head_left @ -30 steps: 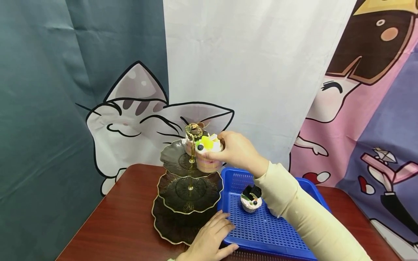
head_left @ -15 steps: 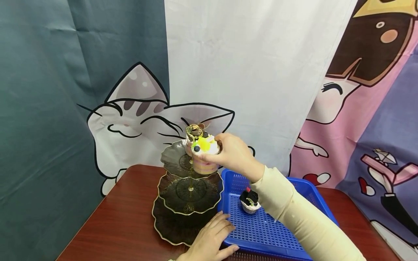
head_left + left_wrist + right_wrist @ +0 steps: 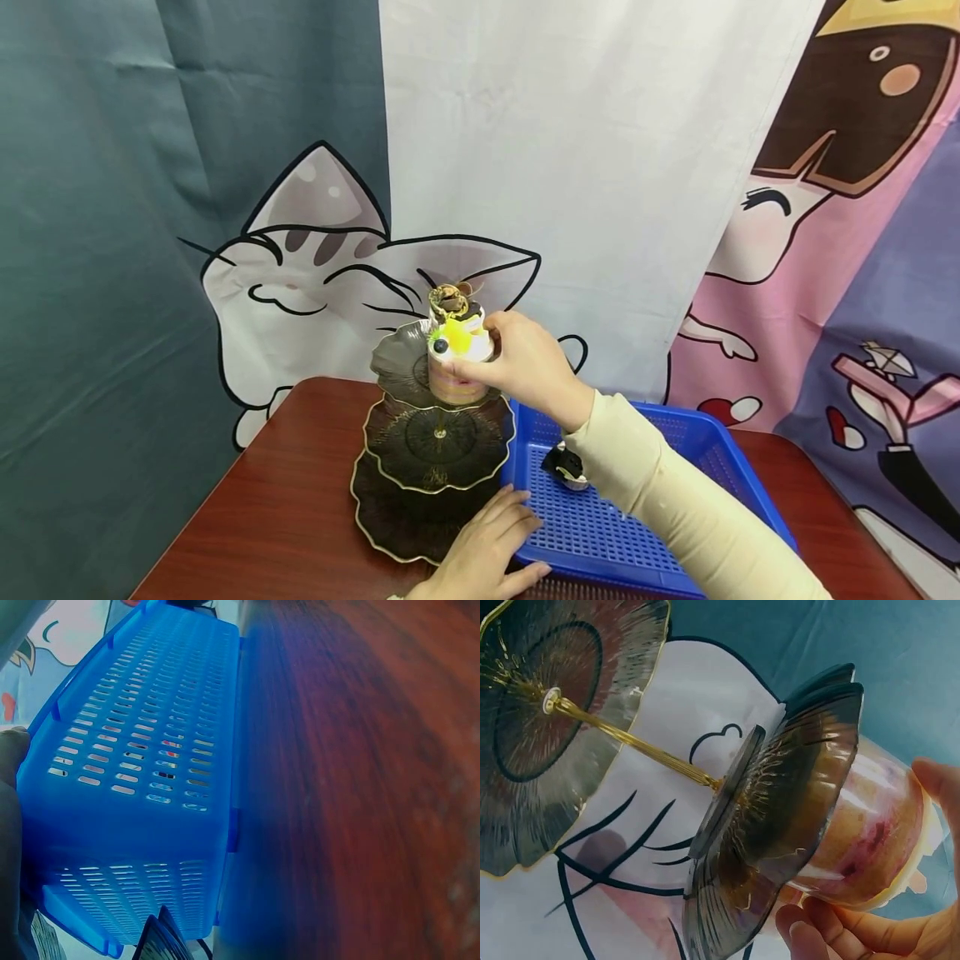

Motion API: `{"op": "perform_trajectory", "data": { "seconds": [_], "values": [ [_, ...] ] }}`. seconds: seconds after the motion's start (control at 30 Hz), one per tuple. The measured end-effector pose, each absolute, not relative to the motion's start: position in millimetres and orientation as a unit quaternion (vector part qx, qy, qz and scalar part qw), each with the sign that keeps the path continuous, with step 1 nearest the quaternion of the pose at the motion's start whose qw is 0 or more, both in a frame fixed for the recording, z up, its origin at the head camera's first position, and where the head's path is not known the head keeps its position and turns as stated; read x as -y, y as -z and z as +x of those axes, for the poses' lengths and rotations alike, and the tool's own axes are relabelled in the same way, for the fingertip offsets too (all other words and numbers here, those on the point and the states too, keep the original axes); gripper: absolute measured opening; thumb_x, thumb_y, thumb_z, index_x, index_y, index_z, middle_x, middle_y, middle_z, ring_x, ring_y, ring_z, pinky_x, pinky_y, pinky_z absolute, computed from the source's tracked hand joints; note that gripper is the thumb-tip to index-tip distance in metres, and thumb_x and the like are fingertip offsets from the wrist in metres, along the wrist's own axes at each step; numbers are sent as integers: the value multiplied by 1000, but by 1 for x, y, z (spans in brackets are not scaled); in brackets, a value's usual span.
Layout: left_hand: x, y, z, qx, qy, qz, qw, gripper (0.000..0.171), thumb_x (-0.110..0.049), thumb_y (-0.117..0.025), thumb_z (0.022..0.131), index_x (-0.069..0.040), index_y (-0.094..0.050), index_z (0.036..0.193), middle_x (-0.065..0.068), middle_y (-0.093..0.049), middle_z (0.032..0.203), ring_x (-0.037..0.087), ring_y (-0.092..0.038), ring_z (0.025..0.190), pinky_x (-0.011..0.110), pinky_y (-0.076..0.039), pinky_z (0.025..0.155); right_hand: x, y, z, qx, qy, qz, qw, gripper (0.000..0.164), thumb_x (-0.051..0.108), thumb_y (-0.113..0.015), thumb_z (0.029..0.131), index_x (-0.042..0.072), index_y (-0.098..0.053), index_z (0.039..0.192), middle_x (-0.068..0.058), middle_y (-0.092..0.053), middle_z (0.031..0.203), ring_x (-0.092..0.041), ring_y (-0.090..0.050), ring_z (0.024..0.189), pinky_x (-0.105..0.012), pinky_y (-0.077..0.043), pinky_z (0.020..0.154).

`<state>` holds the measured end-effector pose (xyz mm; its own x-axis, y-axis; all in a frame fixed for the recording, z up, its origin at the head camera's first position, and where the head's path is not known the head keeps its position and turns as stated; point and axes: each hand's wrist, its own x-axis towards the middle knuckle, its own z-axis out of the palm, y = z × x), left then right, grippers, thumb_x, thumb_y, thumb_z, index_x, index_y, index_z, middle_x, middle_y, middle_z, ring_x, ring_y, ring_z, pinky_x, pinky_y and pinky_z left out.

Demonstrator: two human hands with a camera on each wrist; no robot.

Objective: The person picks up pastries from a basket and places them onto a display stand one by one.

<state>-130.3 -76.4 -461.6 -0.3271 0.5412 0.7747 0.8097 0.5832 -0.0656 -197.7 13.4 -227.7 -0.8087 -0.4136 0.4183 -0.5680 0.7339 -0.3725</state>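
Observation:
My right hand [image 3: 532, 362] holds a clear dessert cup [image 3: 456, 385] between thumb and fingers. Layered cake fills it, topped with cream, yellow fruit and a blueberry. The cup is over the right side of the top plate [image 3: 401, 375] of a three-tier cake stand. In the right wrist view the plate's edge hides the base of the cup [image 3: 877, 832], so contact is unclear. Behind the stand's gold ring handle [image 3: 444, 292], a second dessert cup [image 3: 474, 310] with dark topping is partly hidden. My left hand [image 3: 480, 546] rests on the left rim of a blue basket [image 3: 600, 542], fingers extended.
A cupcake [image 3: 564, 467] with black topping lies tilted in the basket, partly behind my right sleeve [image 3: 645, 475]. The stand's middle plate [image 3: 435, 450] and bottom plate [image 3: 382, 517] hold nothing visible. A printed curtain [image 3: 600, 167] hangs behind the red-brown table [image 3: 262, 500].
My right hand has carried the dessert cup leftward and slightly down over the top plate. The black-topped cupcake has tipped in the basket. The left hand stays put.

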Motion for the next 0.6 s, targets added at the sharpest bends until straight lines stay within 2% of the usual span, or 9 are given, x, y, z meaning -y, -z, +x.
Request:
{"op": "perform_trajectory", "data": {
  "seconds": [0.13, 0.3, 0.6],
  "values": [
    [77, 461, -130, 796, 171, -424, 396, 33, -44, -65, 88, -15, -66, 102, -5, -64, 102, 16, -58, 116, 36, -42, 108, -14, 231, -196, 915, -264, 261, 157, 47, 56, -75, 73, 14, -61, 91, 2, -60, 81, -13, -53, 71, -24, -43, 55],
    [76, 462, -131, 795, 172, -423, 400, 33, -45, -62, 89, -14, -66, 101, -5, -64, 102, 16, -58, 116, 36, -41, 108, -15, 237, -195, 909, -286, 257, 159, 49, 54, -75, 73, 15, -64, 100, 3, -64, 90, -12, -57, 78, -25, -46, 61],
    [76, 462, -131, 791, 163, -426, 408, 34, -44, -68, 85, -14, -66, 100, -5, -64, 101, 16, -59, 115, 35, -40, 108, -17, 241, -195, 903, -310, 259, 143, 49, 52, -75, 75, 15, -64, 106, 3, -65, 95, -12, -61, 84, -26, -51, 69]
  ]
}}
